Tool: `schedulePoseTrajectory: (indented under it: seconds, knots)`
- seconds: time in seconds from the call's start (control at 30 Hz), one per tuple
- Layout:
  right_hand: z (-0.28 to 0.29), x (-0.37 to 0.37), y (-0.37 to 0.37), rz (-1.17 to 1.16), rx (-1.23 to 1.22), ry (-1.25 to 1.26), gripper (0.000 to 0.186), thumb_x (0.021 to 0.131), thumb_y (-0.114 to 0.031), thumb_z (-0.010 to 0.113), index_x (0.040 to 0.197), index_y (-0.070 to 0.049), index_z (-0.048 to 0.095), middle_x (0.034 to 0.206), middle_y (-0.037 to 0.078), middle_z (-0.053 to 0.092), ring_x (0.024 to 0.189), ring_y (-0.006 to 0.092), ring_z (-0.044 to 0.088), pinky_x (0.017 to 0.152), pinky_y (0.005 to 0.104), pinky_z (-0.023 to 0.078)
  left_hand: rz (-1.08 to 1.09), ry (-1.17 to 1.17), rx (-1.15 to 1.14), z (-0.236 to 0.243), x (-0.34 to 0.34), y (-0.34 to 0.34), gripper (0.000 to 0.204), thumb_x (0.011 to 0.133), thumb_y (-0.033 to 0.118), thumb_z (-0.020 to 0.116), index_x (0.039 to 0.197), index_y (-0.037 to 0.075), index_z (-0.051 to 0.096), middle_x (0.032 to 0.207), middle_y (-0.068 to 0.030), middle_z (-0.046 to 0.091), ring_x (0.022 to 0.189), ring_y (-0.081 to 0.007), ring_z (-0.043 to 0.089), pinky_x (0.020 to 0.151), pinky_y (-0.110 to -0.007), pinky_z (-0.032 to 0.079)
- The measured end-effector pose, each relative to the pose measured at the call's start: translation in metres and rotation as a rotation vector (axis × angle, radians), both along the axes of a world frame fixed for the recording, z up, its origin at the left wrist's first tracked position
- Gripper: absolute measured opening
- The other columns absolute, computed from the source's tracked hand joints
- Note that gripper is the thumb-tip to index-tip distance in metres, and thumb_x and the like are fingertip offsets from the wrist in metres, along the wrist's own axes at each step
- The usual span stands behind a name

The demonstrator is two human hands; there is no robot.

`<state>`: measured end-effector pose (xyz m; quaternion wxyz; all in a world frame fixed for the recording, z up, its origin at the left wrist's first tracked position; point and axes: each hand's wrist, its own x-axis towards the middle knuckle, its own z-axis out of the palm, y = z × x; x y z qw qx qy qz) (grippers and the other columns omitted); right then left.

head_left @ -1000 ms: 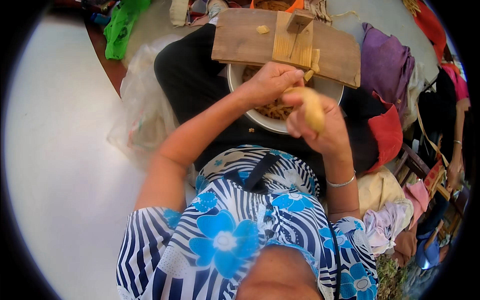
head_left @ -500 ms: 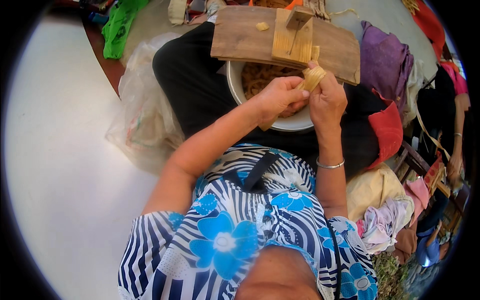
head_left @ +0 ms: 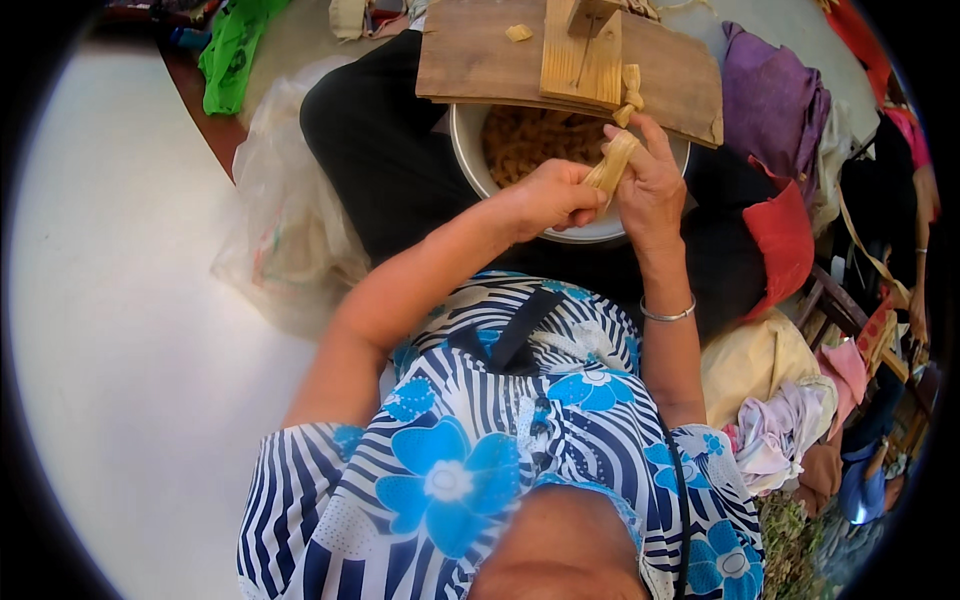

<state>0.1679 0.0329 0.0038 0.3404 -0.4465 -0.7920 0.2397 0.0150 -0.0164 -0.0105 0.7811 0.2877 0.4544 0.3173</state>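
A flat, pale yellow strip (head_left: 612, 165), like dried leaf or husk, is stretched between my hands over a white basin (head_left: 466, 170). My left hand (head_left: 560, 197) pinches its lower end, fingers closed. The strip's upper end runs to the fingers of my right hand (head_left: 652, 190), where the thumb seems to press it; part of the grip is hidden. The right fingertips reach up beside a small knotted yellow piece (head_left: 630, 95) at the edge of a wooden board (head_left: 480, 65). Brown curled pieces (head_left: 535, 140) fill the basin. A wooden block with a slit (head_left: 575, 60) stands on the board.
A yellow scrap (head_left: 518, 33) lies on the board. A translucent plastic bag (head_left: 290, 220) sits left of my black-clad leg (head_left: 360, 150). To the right are a purple cloth (head_left: 770, 110), a red cloth (head_left: 780, 240) and piled garments (head_left: 785, 430). Another person's arm (head_left: 922, 250) shows at far right.
My right hand has opened out somewhat, its fingers reaching upward. The strip now shows longer between my hands, and the knotted piece by the board has come into sight.
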Motion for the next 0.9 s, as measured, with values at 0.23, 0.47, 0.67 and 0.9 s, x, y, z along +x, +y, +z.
schedulePoseTrajectory:
  seconds: [0.23,0.47,0.67,0.9]
  knots:
    - [-0.013,0.018,-0.009,0.015,-0.746,0.242,0.017,0.090,-0.017,0.058,0.090,-0.004,0.068,0.095,0.005,0.068,0.076,0.0193,0.063,0.068,0.0296,0.049,0.082,1.063,1.028,0.015,-0.005,0.006,0.011,0.076,0.007,0.057,0.087,0.005,0.060,0.078,-0.0116,0.061,0.075,-0.0322,0.060,0.060,-0.037,0.047]
    - [-0.023,0.016,-0.017,0.121,-1.343,0.719,0.036,0.096,-0.026,0.050,0.120,0.000,0.055,0.109,0.011,0.063,0.095,0.0182,0.062,0.087,0.0304,0.049,0.265,1.107,1.326,0.004,0.000,0.002,0.029,0.072,0.006,0.061,0.101,0.007,0.063,0.093,-0.0068,0.062,0.078,-0.0254,0.062,0.065,-0.032,0.050]
    - [-0.021,0.013,-0.007,0.277,-1.424,1.150,0.032,0.094,-0.019,0.053,0.120,-0.002,0.056,0.123,0.011,0.056,0.110,0.0214,0.056,0.094,0.0335,0.045,0.255,0.835,1.173,0.006,0.004,-0.004,0.036,0.077,0.009,0.064,0.112,0.005,0.060,0.108,-0.0121,0.059,0.094,-0.0291,0.060,0.079,-0.034,0.049]
    - [-0.004,0.002,-0.005,0.100,-0.587,0.514,0.017,0.082,-0.001,0.056,0.095,0.003,0.065,0.122,0.011,0.056,0.105,0.0220,0.056,0.095,0.0319,0.042,0.158,0.799,0.918,0.032,0.009,0.010,0.026,0.082,0.013,0.058,0.106,0.002,0.059,0.099,-0.0151,0.060,0.089,-0.0335,0.058,0.078,-0.037,0.047]
